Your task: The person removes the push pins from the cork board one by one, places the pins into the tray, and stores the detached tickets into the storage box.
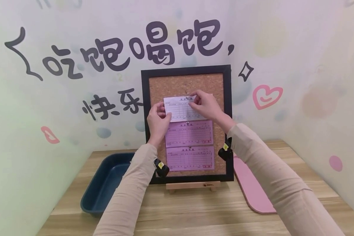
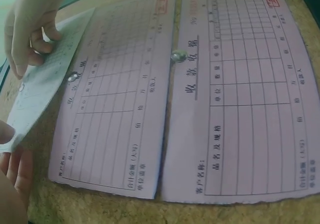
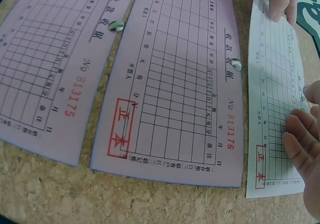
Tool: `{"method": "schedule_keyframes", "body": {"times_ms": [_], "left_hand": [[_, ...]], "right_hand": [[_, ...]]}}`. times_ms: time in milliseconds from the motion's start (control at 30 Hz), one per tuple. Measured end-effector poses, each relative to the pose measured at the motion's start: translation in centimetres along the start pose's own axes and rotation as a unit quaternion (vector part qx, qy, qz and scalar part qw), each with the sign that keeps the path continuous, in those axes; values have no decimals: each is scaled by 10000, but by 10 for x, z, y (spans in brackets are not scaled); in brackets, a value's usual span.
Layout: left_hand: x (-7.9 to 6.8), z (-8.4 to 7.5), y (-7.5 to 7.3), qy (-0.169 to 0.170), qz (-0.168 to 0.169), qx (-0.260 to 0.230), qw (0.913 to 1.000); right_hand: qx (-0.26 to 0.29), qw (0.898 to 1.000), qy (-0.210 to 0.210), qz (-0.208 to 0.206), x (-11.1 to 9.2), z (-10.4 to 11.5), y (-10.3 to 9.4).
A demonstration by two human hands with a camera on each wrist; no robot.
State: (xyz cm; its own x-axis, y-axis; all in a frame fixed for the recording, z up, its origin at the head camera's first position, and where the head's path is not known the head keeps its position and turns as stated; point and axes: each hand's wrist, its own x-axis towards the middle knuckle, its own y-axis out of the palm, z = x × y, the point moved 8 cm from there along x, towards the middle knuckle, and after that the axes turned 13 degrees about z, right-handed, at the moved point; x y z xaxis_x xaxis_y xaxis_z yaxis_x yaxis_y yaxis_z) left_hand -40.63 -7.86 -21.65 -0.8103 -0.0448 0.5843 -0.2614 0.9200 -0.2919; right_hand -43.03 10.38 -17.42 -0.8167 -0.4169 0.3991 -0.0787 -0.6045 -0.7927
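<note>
A framed corkboard point(image 1: 168, 84) stands upright on a small wooden easel point(image 1: 191, 186). Held against its upper part is a white receipt slip point(image 1: 177, 109). My left hand point(image 1: 158, 120) pinches the slip's left edge, thumb in front and fingertips behind. My right hand point(image 1: 207, 105) is at the top of the slip, fingertips right at a clear pushpin point(image 1: 187, 97) near the printed title. Its other fingers curl loosely over the paper. Below hang two pink receipt slips, the upper one point(image 3: 185, 99) and the lower one point(image 2: 250, 149), each with a clear pushpin at its top middle.
On the wooden table point(image 1: 188, 216), a dark blue tray point(image 1: 106, 183) sits left of the board, partly behind my left sleeve. A pink flat board point(image 1: 255, 193) lies to the right, partly under my right forearm. The painted wall point(image 1: 112, 19) rises behind.
</note>
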Motion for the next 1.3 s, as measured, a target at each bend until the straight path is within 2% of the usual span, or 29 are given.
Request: {"method": "schedule_keyframes", "body": {"times_ms": [433, 900, 1300], "left_hand": [[-1, 8, 1, -14, 37, -73, 10000], [-3, 13, -2, 6, 101, -184, 9998], [-1, 19, 0, -131, 180, -147, 9996]], "right_hand": [[-36, 9999, 2, -148, 9, 1, 0], [-269, 9981, -30, -552, 13, 3, 1], [-340, 9959, 100, -829, 12, 7, 2]]}}
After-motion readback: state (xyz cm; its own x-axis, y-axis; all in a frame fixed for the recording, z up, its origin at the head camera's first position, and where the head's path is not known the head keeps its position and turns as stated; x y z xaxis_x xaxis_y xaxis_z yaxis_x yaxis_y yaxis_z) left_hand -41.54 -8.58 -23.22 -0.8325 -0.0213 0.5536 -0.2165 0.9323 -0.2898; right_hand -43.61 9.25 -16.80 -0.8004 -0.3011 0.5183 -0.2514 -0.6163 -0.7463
